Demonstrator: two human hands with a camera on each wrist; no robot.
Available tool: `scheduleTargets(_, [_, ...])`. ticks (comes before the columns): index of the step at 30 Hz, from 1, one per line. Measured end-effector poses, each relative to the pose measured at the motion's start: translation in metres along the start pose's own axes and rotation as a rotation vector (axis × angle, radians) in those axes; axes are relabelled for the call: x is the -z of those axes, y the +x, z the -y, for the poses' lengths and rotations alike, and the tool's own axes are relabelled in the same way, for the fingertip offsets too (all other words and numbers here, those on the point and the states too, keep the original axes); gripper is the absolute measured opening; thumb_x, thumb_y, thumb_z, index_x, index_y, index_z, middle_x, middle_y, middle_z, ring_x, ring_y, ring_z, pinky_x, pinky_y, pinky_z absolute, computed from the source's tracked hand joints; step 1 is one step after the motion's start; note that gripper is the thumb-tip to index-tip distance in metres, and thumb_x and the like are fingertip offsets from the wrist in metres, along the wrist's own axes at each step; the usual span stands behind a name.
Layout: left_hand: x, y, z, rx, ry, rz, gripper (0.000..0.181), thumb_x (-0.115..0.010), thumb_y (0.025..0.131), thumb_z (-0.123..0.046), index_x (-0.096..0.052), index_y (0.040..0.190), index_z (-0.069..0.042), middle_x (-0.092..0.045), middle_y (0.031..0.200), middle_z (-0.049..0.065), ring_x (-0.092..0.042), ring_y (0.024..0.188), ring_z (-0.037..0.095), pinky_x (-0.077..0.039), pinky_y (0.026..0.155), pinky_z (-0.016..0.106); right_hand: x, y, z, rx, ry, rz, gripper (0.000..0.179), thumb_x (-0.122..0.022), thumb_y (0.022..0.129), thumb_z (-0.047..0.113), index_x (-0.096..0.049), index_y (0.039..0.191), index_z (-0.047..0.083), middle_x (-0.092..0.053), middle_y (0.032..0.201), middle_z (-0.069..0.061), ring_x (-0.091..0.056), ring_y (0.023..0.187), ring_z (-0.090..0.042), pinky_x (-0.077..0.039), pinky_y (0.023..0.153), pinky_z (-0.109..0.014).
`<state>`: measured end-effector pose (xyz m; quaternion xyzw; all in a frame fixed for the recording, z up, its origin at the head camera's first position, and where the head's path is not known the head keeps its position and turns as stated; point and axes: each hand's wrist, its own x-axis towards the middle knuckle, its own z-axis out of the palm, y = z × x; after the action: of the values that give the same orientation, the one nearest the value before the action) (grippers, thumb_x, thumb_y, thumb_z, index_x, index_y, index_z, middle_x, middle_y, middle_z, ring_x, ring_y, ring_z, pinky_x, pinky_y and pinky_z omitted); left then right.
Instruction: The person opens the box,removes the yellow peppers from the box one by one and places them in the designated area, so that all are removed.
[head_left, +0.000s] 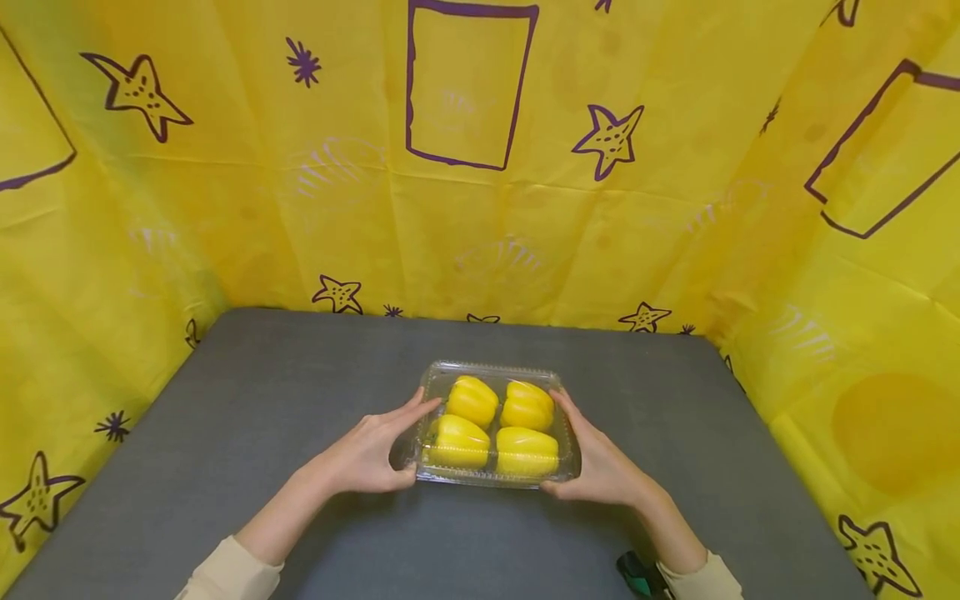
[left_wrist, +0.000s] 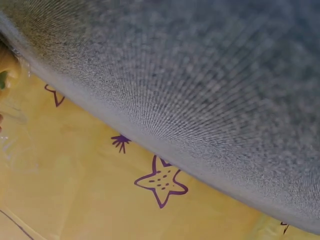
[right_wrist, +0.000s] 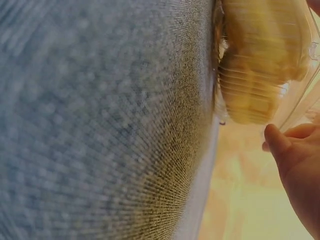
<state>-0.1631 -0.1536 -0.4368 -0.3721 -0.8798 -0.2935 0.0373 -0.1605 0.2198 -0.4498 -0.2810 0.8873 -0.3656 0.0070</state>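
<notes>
A clear plastic clamshell container (head_left: 491,367) sits at the middle of the grey table, its lid over several yellow bell peppers (head_left: 527,452) laid in two rows. My left hand (head_left: 375,450) grips its left side, thumb at the near corner and fingers along the edge farther back. On the opposite side my right hand (head_left: 603,462) holds it in the same way, thumb near the front corner. The right wrist view shows the ribbed container wall (right_wrist: 250,82) close to the table, with that hand's thumb and fingers at its edge. Only a sliver of pepper shows in the left wrist view.
The grey table (head_left: 337,358) stretches around the container on all sides. Yellow cloth (head_left: 360,217) printed with purple starfish hangs behind the table and along its left and right edges. A dark device with a green patch (head_left: 637,573) is at the right wrist.
</notes>
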Motion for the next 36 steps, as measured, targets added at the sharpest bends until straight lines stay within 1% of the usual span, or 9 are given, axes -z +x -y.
scheduleTargets(5, [0.002,-0.003,-0.002,0.027,-0.004,-0.002,0.092,-0.074,0.071,-0.015,-0.033,0.153,-0.013,-0.031,0.152,0.025,-0.02,0.045,-0.003,-0.034,0.044,0.019,0.001,0.001,0.001,0.005,-0.01,0.007,0.124,-0.088,0.065,0.043,-0.009,0.158,0.018,-0.01,0.163,-0.008,-0.027,0.142,-0.034,-0.034,0.104,-0.06])
scheduleTargets(7, [0.003,-0.004,-0.003,0.043,-0.001,0.0,0.091,-0.075,0.073,-0.018,-0.032,0.153,-0.013,-0.03,0.154,0.021,-0.034,0.049,-0.002,-0.04,0.051,0.02,0.001,0.001,0.002,0.008,-0.022,0.007,0.125,-0.087,0.065,0.046,-0.009,0.158,0.018,-0.01,0.163,-0.008,-0.023,0.144,-0.033,-0.032,0.106,-0.06])
scheduleTargets(10, [0.004,-0.006,-0.004,0.069,-0.009,0.008,0.091,-0.076,0.077,-0.022,-0.028,0.155,-0.017,-0.026,0.157,0.015,-0.065,0.083,0.013,-0.052,0.07,0.028,0.002,0.0,0.003,0.011,-0.075,0.003,0.126,-0.084,0.065,0.055,-0.009,0.158,0.018,-0.009,0.163,-0.009,-0.018,0.146,-0.033,-0.029,0.106,-0.062])
scheduleTargets(13, [0.005,-0.007,-0.005,0.087,-0.031,0.002,0.093,-0.077,0.079,-0.025,-0.024,0.156,-0.017,-0.023,0.159,0.01,-0.046,0.132,0.026,-0.047,0.097,0.042,0.005,-0.001,0.005,0.006,-0.128,-0.008,0.125,-0.08,0.065,0.064,-0.011,0.158,0.018,-0.008,0.163,-0.008,-0.012,0.148,-0.03,-0.031,0.102,-0.066])
scheduleTargets(15, [0.005,-0.006,-0.005,0.111,-0.067,-0.01,0.096,-0.078,0.08,-0.026,-0.022,0.156,-0.014,-0.022,0.16,0.011,-0.035,0.139,0.028,-0.038,0.105,0.048,0.007,-0.002,0.006,0.015,-0.154,-0.024,0.122,-0.079,0.066,0.066,-0.014,0.158,0.018,-0.008,0.163,-0.007,-0.011,0.148,-0.027,-0.034,0.098,-0.069])
scheduleTargets(18, [0.006,-0.005,-0.007,0.19,-0.156,-0.019,0.1,-0.078,0.082,-0.033,-0.017,0.157,-0.012,-0.02,0.16,0.011,-0.037,0.138,0.032,-0.034,0.107,0.051,0.009,-0.002,0.007,0.059,-0.159,-0.065,0.114,-0.08,0.068,0.063,-0.024,0.156,0.017,-0.011,0.163,-0.007,-0.014,0.148,-0.025,-0.037,0.095,-0.07])
scheduleTargets(23, [0.005,-0.002,-0.008,0.305,-0.37,-0.008,0.102,-0.076,0.085,-0.038,-0.011,0.157,-0.008,-0.025,0.156,0.022,-0.052,0.123,0.042,-0.042,0.1,0.052,0.013,0.0,0.006,0.135,-0.121,-0.127,0.098,-0.084,0.071,0.049,-0.037,0.15,0.017,-0.02,0.161,-0.007,-0.024,0.145,-0.027,-0.037,0.098,-0.065])
scheduleTargets(28, [0.004,0.004,-0.008,0.37,-0.537,-0.001,0.098,-0.075,0.087,-0.028,-0.009,0.156,-0.003,-0.02,0.157,0.025,-0.048,0.127,0.041,-0.046,0.096,0.047,0.016,0.003,0.005,0.134,-0.027,-0.164,0.085,-0.086,0.074,0.031,-0.044,0.146,0.018,-0.029,0.158,-0.006,-0.03,0.142,-0.026,-0.037,0.101,-0.06])
scheduleTargets(36, [0.006,0.011,-0.001,0.413,-0.639,-0.082,0.078,-0.066,0.093,-0.014,-0.02,0.152,0.005,-0.028,0.152,0.03,-0.047,0.129,0.041,-0.047,0.097,0.047,0.022,0.018,0.007,0.195,0.114,-0.242,0.071,-0.082,0.076,0.001,-0.049,0.139,0.002,-0.043,0.148,-0.017,-0.042,0.134,-0.032,-0.034,0.108,-0.025])
